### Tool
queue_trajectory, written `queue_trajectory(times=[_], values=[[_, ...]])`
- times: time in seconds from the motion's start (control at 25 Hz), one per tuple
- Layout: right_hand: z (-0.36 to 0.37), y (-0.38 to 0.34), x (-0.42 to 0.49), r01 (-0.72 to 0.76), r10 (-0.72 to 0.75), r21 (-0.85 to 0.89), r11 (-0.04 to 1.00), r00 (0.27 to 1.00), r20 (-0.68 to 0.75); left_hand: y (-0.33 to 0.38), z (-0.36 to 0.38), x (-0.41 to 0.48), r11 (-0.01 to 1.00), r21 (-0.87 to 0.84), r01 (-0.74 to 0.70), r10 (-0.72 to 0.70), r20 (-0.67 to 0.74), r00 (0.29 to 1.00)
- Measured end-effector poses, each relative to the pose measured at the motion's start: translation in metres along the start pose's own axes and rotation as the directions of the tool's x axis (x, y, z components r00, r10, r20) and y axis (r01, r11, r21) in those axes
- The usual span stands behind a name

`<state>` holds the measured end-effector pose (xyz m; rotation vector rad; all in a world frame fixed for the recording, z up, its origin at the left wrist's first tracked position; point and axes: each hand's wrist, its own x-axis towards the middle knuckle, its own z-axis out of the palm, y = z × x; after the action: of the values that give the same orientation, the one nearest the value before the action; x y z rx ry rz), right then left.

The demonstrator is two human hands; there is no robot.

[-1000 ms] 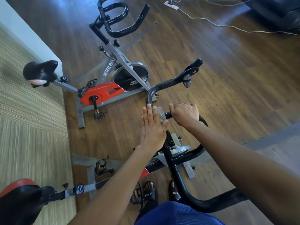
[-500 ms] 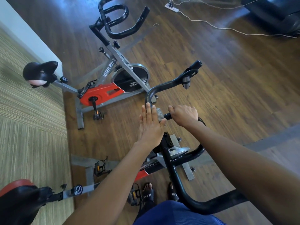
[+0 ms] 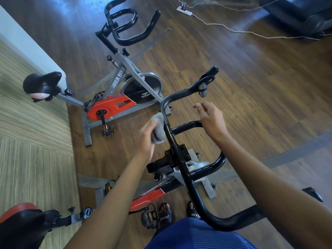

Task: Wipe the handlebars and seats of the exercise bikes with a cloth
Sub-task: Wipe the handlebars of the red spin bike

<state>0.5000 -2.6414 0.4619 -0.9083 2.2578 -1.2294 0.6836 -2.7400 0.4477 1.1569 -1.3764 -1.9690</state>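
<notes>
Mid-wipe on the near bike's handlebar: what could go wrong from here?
1. The cloth is bunched in the left hand and touches one side of the handlebar; the upper horn may get skipped.
2. The right hand hovers off the bar, so nothing steadies it.
3. The power strip and its cable on the floor could trip you.

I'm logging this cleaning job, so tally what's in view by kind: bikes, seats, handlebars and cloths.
Bikes: 2
Seats: 2
Handlebars: 2
Cloth: 1
Total: 7
</notes>
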Motion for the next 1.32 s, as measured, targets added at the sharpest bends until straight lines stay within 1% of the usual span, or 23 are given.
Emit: queue_trajectory(times=[0.08,0.16,0.2,0.28,0.36,0.4,0.52,0.6,0.68,0.76,0.8,0.88,0.92,0.96,1.0,1.04,1.08,1.12,1.16,1.2,1.24,1.28,1.32], values=[[0.000,-0.003,-0.021,-0.052,0.050,0.177,0.983,0.999,0.014,0.010,-0.014,-0.001,0.947,-0.318,-0.037,0.015,-0.072,0.997],[0.003,-0.003,-0.039,-0.150,0.130,0.399,0.904,0.989,0.078,0.023,-0.017,-0.005,0.896,-0.444,-0.030,0.027,-0.012,1.000],[0.006,-0.004,-0.047,-0.230,0.185,0.534,0.813,0.973,0.136,0.028,-0.013,-0.008,0.894,-0.447,0.018,-0.005,0.032,0.999],[0.010,-0.006,-0.060,-0.404,0.292,0.766,0.500,0.911,0.290,0.035,0.004,-0.016,0.891,-0.417,0.180,-0.143,0.120,0.983],[0.014,-0.005,-0.071,-0.464,0.316,0.862,0.203,0.865,0.391,0.037,0.027,-0.027,0.864,-0.391,0.317,-0.243,0.227,0.943],[0.014,-0.004,-0.076,-0.458,0.284,0.880,0.121,0.866,0.412,0.036,0.037,-0.032,0.848,-0.380,0.369,-0.281,0.269,0.921],[0.009,-0.001,-0.088,-0.426,0.124,0.905,-0.007,0.897,0.424,0.029,0.060,-0.042,0.832,-0.327,0.449,-0.332,0.355,0.874],[0.003,0.000,-0.093,-0.409,0.086,0.909,-0.077,0.906,0.415,0.023,0.069,-0.044,0.873,-0.276,0.403,-0.315,0.311,0.897],[-0.002,0.001,-0.096,-0.367,0.109,0.923,-0.114,0.919,0.379,0.014,0.077,-0.047,0.920,-0.205,0.333,-0.284,0.235,0.930],[-0.002,0.003,-0.100,-0.332,0.189,0.941,-0.072,0.921,0.340,0.009,0.084,-0.054,0.974,-0.026,0.224,-0.216,0.191,0.958],[-0.002,0.002,-0.102,-0.322,0.232,0.946,-0.046,0.917,0.323,0.009,0.085,-0.056,0.981,0.165,0.106,-0.136,0.181,0.974],[-0.008,-0.002,-0.107,-0.293,0.299,0.956,0.013,0.913,0.276,0.012,0.077,-0.055,0.842,0.512,-0.170,0.087,0.182,0.979],[-0.012,-0.003,-0.112,-0.277,0.324,0.960,0.052,0.914,0.246,0.011,0.067,-0.049,0.784,0.568,-0.248,0.185,0.167,0.968],[-0.016,-0.003,-0.119,-0.245,0.345,0.959,0.144,0.920,0.184,0.008,0.054,-0.042,0.774,0.570,-0.276,0.255,0.118,0.960],[-0.019,-0.002,-0.128,-0.210,0.353,0.921,0.327,0.932,0.087,0.004,0.039,-0.034,0.797,0.550,-0.251,0.281,0.032,0.959],[-0.020,-0.001,-0.139,-0.171,0.317,0.798,0.578,0.948,-0.027,-0.005,0.025,-0.026,0.819,0.541,-0.193,0.264,-0.057,0.963],[-0.018,0.001,-0.149,-0.107,0.211,0.571,0.814,0.970,-0.119,-0.014,0.011,-0.021,0.826,0.548,-0.130,0.233,-0.123,0.965],[-0.011,0.008,-0.160,-0.012,0.050,0.266,0.964,0.989,-0.138,-0.027,0.000,-0.017,0.811,0.579,-0.079,0.205,-0.155,0.966],[-0.001,0.017,-0.169,0.120,-0.124,-0.048,0.992,0.988,-0.090,-0.038,-0.008,-0.016,0.783,0.620,-0.050,0.183,-0.153,0.971],[0.010,0.028,-0.175,0.259,-0.267,-0.301,0.918,0.963,0.015,-0.048,-0.013,-0.013,0.752,0.657,-0.042,0.169,-0.131,0.977],[0.020,0.035,-0.181,0.351,-0.335,-0.463,0.814,0.935,0.120,-0.055,-0.015,-0.012,0.721,0.691,-0.042,0.161,-0.108,0.981],[0.028,0.038,-0.185,0.378,-0.319,-0.554,0.742,0.925,0.205,-0.060,-0.017,-0.010,0.692,0.720,-0.039,0.154,-0.095,0.983],[0.034,0.039,-0.187,0.363,-0.259,-0.596,0.717,0.931,0.256,-0.063,-0.016,-0.009,0.669,0.743,-0.040,0.150,-0.082,0.985]])
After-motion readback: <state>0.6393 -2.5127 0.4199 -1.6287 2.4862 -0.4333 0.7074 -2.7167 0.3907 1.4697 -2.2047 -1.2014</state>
